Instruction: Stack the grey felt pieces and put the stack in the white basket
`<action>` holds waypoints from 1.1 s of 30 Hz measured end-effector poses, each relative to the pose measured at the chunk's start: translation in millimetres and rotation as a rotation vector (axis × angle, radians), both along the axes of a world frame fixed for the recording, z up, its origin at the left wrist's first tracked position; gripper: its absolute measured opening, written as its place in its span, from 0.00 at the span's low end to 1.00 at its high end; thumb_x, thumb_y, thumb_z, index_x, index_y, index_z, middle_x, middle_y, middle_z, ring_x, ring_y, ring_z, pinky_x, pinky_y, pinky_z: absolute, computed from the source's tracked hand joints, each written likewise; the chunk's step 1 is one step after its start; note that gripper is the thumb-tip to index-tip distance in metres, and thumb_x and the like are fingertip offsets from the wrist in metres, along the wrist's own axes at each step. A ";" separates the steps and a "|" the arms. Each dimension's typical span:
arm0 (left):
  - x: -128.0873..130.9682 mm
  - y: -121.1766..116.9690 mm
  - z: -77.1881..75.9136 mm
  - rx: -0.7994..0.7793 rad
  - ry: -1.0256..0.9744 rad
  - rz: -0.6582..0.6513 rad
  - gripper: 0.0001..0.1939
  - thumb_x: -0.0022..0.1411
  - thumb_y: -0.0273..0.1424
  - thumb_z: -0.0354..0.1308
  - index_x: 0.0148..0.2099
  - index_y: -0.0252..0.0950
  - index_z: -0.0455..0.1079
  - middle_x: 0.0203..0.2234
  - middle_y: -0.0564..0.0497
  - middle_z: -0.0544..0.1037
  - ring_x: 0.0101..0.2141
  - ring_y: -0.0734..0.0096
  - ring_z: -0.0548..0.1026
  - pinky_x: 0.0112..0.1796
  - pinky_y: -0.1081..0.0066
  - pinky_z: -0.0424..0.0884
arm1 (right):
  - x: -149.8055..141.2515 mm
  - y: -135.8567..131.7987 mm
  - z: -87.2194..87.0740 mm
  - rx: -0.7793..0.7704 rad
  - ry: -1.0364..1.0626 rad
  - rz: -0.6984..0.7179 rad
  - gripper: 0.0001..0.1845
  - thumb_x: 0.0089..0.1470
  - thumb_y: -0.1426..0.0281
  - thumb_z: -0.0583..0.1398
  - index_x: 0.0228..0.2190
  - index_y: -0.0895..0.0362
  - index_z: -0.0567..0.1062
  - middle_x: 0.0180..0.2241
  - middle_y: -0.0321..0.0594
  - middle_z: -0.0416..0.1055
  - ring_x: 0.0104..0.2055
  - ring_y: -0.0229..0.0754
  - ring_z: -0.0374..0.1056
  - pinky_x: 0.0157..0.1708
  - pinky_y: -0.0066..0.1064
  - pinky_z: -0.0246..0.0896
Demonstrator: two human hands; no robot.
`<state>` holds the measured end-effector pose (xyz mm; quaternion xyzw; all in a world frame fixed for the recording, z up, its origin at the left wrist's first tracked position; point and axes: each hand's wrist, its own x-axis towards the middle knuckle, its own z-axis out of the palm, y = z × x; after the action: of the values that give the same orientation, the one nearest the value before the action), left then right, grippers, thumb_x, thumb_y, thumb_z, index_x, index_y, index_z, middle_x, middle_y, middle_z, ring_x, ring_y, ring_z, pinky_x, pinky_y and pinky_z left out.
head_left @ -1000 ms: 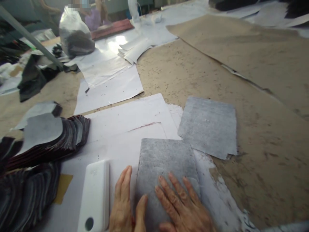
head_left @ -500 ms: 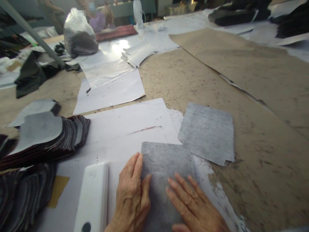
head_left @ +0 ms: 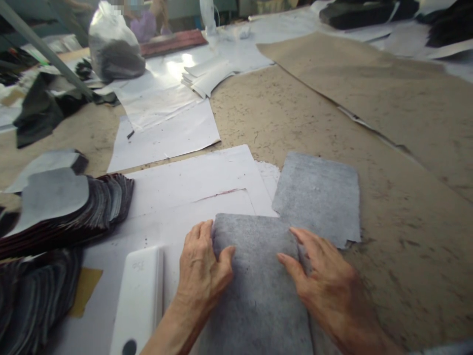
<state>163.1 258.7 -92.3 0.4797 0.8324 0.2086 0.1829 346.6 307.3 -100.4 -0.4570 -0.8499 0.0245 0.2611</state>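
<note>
A grey felt-like fabric piece (head_left: pixel 260 286) lies in front of me on white paper, running off the bottom of the view. My left hand (head_left: pixel 203 266) holds its left edge, fingers along the side and thumb on top. At the upper right edge, my right hand (head_left: pixel 327 276) grips the piece with its thumb above and fingertips at the side. Whether more layers lie under this piece is hidden. Just beyond my right hand is a second grey fabric piece (head_left: pixel 320 195), roughly square with a nicked lower corner.
Left of my left hand lies a white oblong case (head_left: pixel 138 291) with a dark round spot. Stacks of cut dark fabric (head_left: pixel 107 202) stand at the left. Farther off are white paper sheets (head_left: pixel 170 140), a filled plastic bag (head_left: pixel 116 49) and brown paper (head_left: pixel 354 74).
My right hand has moved from lying flat on the fabric piece to its upper right edge. My left hand stays at the left edge. The view has shifted slightly.
</note>
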 end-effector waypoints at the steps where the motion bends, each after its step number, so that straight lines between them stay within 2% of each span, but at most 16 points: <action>1: 1.7 0.4 1.8 -0.029 -0.007 0.029 0.25 0.51 0.32 0.54 0.51 0.27 0.61 0.45 0.38 0.69 0.46 0.53 0.68 0.46 0.55 0.66 | 0.4 -4.0 -0.8 -0.009 0.013 -0.068 0.16 0.57 0.64 0.51 0.40 0.63 0.68 0.35 0.50 0.70 0.37 0.49 0.68 0.33 0.39 0.68; 4: 6.3 6.0 6.0 -0.123 -0.011 0.102 0.23 0.52 0.34 0.53 0.49 0.28 0.60 0.42 0.38 0.70 0.42 0.52 0.70 0.42 0.57 0.66 | -2.8 -12.8 -5.7 -0.111 0.032 -0.242 0.17 0.54 0.61 0.51 0.37 0.62 0.68 0.32 0.50 0.70 0.34 0.50 0.69 0.28 0.38 0.67; 8: 4.4 16.7 8.0 -0.303 -0.110 0.171 0.19 0.50 0.37 0.53 0.43 0.33 0.63 0.31 0.42 0.74 0.35 0.49 0.73 0.35 0.58 0.64 | -10.1 -14.1 -11.9 -0.311 0.095 -0.413 0.20 0.46 0.60 0.54 0.37 0.62 0.69 0.29 0.48 0.71 0.30 0.50 0.69 0.29 0.40 0.66; 10: 1.1 17.3 6.7 -0.312 -0.186 0.156 0.12 0.49 0.37 0.54 0.36 0.37 0.67 0.26 0.45 0.74 0.32 0.52 0.73 0.33 0.60 0.63 | -10.8 -12.2 -12.9 -0.418 0.134 -0.467 0.21 0.42 0.60 0.57 0.37 0.60 0.70 0.29 0.46 0.72 0.29 0.49 0.70 0.28 0.40 0.66; 12: -1.9 13.4 4.5 -0.229 -0.368 0.168 0.08 0.48 0.36 0.56 0.31 0.39 0.69 0.25 0.48 0.75 0.31 0.56 0.73 0.31 0.64 0.64 | -9.5 -10.2 -11.0 -0.477 0.187 -0.493 0.21 0.40 0.61 0.58 0.37 0.59 0.71 0.28 0.44 0.73 0.28 0.49 0.70 0.27 0.39 0.65; 15: -4.8 3.0 3.0 -0.077 -0.781 0.258 0.12 0.45 0.34 0.60 0.35 0.38 0.72 0.24 0.52 0.76 0.28 0.62 0.73 0.29 0.68 0.66 | -6.2 -8.1 -1.3 -0.466 0.288 -0.412 0.16 0.40 0.59 0.57 0.30 0.56 0.73 0.25 0.40 0.71 0.24 0.45 0.67 0.24 0.36 0.65; 18: -7.7 -5.5 6.7 0.062 -0.971 0.255 0.12 0.44 0.31 0.63 0.35 0.37 0.74 0.27 0.52 0.78 0.30 0.64 0.73 0.32 0.69 0.68 | -3.0 -7.4 13.4 -0.461 0.422 -0.328 0.14 0.41 0.58 0.58 0.26 0.55 0.74 0.29 0.40 0.71 0.28 0.45 0.68 0.29 0.36 0.67; 21: -12.1 -6.7 10.4 0.170 -1.082 0.173 0.10 0.45 0.29 0.63 0.34 0.36 0.74 0.27 0.53 0.78 0.32 0.67 0.73 0.35 0.71 0.68 | -2.1 -6.2 21.3 -0.727 0.578 -0.229 0.14 0.47 0.58 0.60 0.34 0.53 0.76 0.32 0.37 0.74 0.32 0.45 0.71 0.32 0.33 0.69; 22: -13.9 -5.2 10.2 0.184 -1.116 0.166 0.09 0.45 0.29 0.63 0.33 0.35 0.74 0.26 0.53 0.77 0.31 0.69 0.73 0.34 0.73 0.67 | -2.7 -5.1 20.7 -0.765 0.617 -0.166 0.12 0.49 0.60 0.60 0.35 0.52 0.76 0.31 0.35 0.74 0.32 0.44 0.71 0.32 0.31 0.69; 23: -15.6 -3.0 9.3 0.197 -1.136 0.178 0.08 0.44 0.28 0.63 0.31 0.35 0.74 0.25 0.54 0.77 0.29 0.72 0.72 0.32 0.75 0.67 | -3.9 -3.5 18.4 -0.729 0.651 -0.088 0.08 0.51 0.63 0.59 0.34 0.51 0.76 0.31 0.34 0.75 0.33 0.43 0.71 0.32 0.30 0.69; 24: -17.2 -0.1 7.9 0.212 -1.142 0.207 0.08 0.44 0.27 0.63 0.31 0.34 0.73 0.24 0.54 0.76 0.27 0.75 0.71 0.30 0.77 0.65 | -5.4 -1.3 15.0 -0.621 0.677 0.011 0.06 0.52 0.67 0.59 0.32 0.50 0.76 0.31 0.33 0.74 0.33 0.42 0.71 0.34 0.30 0.69; 26: -19.5 6.3 4.6 0.222 -1.132 0.304 0.11 0.40 0.27 0.63 0.32 0.33 0.71 0.25 0.54 0.75 0.25 0.78 0.69 0.27 0.79 0.63 | -9.1 4.9 7.1 -0.376 0.701 0.180 0.09 0.52 0.74 0.57 0.30 0.51 0.76 0.33 0.34 0.74 0.36 0.41 0.71 0.38 0.32 0.67; 27: -20.1 9.4 3.6 0.212 -1.127 0.343 0.13 0.39 0.27 0.64 0.32 0.33 0.71 0.25 0.54 0.75 0.25 0.79 0.69 0.26 0.79 0.63 | -10.6 8.7 4.1 -0.315 0.714 0.219 0.10 0.52 0.75 0.56 0.29 0.51 0.76 0.34 0.34 0.74 0.37 0.41 0.71 0.39 0.32 0.67; 28: -20.1 12.0 3.2 0.194 -1.127 0.362 0.14 0.39 0.28 0.64 0.33 0.33 0.70 0.24 0.54 0.74 0.25 0.78 0.69 0.26 0.79 0.63 | -11.6 12.7 2.4 -0.322 0.718 0.207 0.10 0.51 0.75 0.56 0.28 0.51 0.76 0.34 0.34 0.74 0.37 0.41 0.70 0.39 0.33 0.67; 30: -19.1 14.8 4.4 0.142 -1.132 0.353 0.12 0.40 0.29 0.62 0.32 0.32 0.70 0.22 0.54 0.74 0.25 0.76 0.70 0.27 0.77 0.64 | -11.6 20.1 3.6 -0.533 0.720 0.061 0.05 0.50 0.70 0.58 0.30 0.53 0.75 0.33 0.36 0.74 0.34 0.42 0.71 0.37 0.33 0.67; 33: -17.2 12.1 8.7 0.141 -1.152 0.298 0.07 0.43 0.27 0.59 0.29 0.32 0.70 0.20 0.54 0.73 0.24 0.75 0.70 0.27 0.76 0.64 | -8.9 24.9 12.1 -0.999 0.734 -0.131 0.17 0.47 0.60 0.61 0.37 0.57 0.73 0.34 0.40 0.74 0.34 0.46 0.71 0.34 0.34 0.68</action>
<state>145.9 270.9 -83.6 0.1786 0.6416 0.5131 0.5414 337.7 332.2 -88.3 -0.5369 -0.5610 0.5584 0.2918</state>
